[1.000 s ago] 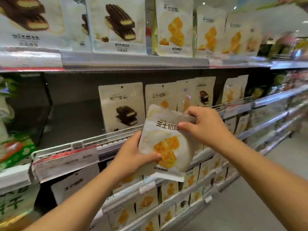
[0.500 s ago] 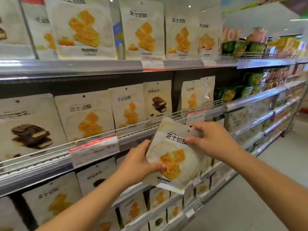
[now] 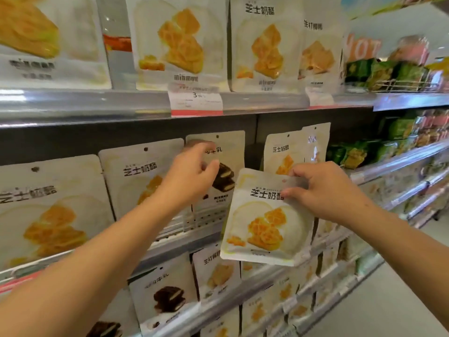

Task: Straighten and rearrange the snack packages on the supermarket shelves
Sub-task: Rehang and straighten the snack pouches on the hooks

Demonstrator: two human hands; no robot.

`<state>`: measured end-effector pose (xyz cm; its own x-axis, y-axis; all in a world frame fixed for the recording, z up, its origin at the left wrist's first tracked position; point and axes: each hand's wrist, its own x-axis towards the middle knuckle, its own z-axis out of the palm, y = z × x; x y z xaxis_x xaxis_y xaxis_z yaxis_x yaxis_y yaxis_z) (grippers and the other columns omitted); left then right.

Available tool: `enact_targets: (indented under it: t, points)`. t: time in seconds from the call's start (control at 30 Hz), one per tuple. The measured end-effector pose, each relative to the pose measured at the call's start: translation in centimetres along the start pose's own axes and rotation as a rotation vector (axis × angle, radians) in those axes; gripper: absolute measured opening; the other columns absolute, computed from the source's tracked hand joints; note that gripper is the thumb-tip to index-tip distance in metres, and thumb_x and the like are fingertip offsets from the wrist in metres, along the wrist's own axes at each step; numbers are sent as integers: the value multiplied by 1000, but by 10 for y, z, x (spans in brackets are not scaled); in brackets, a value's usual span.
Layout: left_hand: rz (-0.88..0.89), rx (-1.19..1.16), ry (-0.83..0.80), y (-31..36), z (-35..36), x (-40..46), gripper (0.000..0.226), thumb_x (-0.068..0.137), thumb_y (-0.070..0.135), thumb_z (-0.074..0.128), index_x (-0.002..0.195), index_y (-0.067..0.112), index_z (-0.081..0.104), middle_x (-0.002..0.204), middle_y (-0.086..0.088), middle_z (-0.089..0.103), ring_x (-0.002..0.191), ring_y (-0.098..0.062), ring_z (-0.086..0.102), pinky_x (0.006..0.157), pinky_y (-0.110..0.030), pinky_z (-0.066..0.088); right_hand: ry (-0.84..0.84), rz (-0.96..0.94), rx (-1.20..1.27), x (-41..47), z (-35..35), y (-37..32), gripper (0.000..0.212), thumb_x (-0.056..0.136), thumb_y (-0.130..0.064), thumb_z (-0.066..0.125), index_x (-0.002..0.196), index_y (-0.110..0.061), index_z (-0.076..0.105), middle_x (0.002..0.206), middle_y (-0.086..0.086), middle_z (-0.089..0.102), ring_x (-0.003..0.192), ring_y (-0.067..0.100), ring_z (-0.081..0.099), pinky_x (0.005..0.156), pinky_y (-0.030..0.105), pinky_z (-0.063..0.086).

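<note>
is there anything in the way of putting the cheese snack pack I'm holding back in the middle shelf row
Yes. The cheese snack pack, pinched by your right hand, hangs in front of the wire rail. A chocolate pack stands among the cheese packs there, and your left hand is reaching to it. The dark gap just right of it looks free.

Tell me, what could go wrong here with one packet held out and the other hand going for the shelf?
The right hand pinches the cheese snack packet only by its top edge, so it hangs and could slip or swing into the shelf rail. The left hand reaches the chocolate snack packet, a lone one between cheese packets; a careless pull might tip its neighbour, which stands close beside it.
</note>
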<state>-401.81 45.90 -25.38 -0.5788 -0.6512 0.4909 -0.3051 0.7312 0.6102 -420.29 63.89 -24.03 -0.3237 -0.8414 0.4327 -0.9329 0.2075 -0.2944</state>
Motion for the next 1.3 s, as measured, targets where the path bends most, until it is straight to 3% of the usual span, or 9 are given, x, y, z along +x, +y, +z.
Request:
enact_targets:
  t: [0.07,0.17,0.3,0.4,0.5,0.63,0.87,1.1,1.3]
  points:
    - [-5,126,-6,9,9,33,56,95,33,58,144,35,33,104,2,67,90,-6,66,74,-25,57,-14,-19,-35,14,-2,11,26,82,-35,74,72,-41,51,70,-20,55,69,-4,48,55,16,30]
    - [-143,318,45,19,23,74,79,88,34,66,150,35,17,147,-2,42,131,-27,46,97,-42,46,-48,-38,-52,33,-6,28,22,82,-37,73,73,-39,54,73,-18,58,72,1,53,58,21,39]
    - [-301,445,48,22,37,99,71,86,32,69,145,29,30,126,-5,54,108,-28,59,85,-38,52,-109,-86,-64,50,-8,51,12,82,-40,72,87,-32,65,84,-11,67,79,8,59,75,37,54]
    - [-321,506,81,29,39,99,42,92,32,63,132,25,51,119,-4,60,102,-25,61,82,-37,49,-162,-157,-31,61,-12,68,14,82,-42,72,82,-39,59,85,-14,66,81,5,58,75,34,53]
    - [-350,568,46,47,42,86,27,99,33,51,124,25,55,104,-5,60,93,-24,60,74,-36,49,-186,-241,20,70,-18,88,14,82,-41,72,81,-39,58,86,-15,64,82,4,57,74,30,50]
    - [-174,600,214,77,44,47,23,102,28,46,119,16,57,95,-8,62,87,-26,62,77,-45,56,-213,-337,105,80,-31,113,8,83,-35,73,87,-34,66,90,-13,68,85,6,59,75,31,51]
    - [13,617,523,109,22,-5,11,98,15,55,103,11,64,87,-1,62,84,-27,66,71,-39,54,-168,-482,321,93,-54,121,18,76,-22,78,76,-35,66,83,-22,64,80,-1,59,63,13,39]
    - [-296,723,461,94,-2,-60,16,99,24,54,111,17,62,86,0,61,80,-20,62,64,-28,47,-117,-670,215,103,-44,75,15,79,-24,77,81,-30,63,78,-19,60,76,3,57,63,18,38]
    - [-480,743,405,86,-19,-111,26,99,24,54,122,14,60,98,-9,66,88,-27,65,76,-41,56,35,-665,212,121,-27,25,14,85,-25,73,90,-24,61,88,4,63,80,21,54,69,31,41]
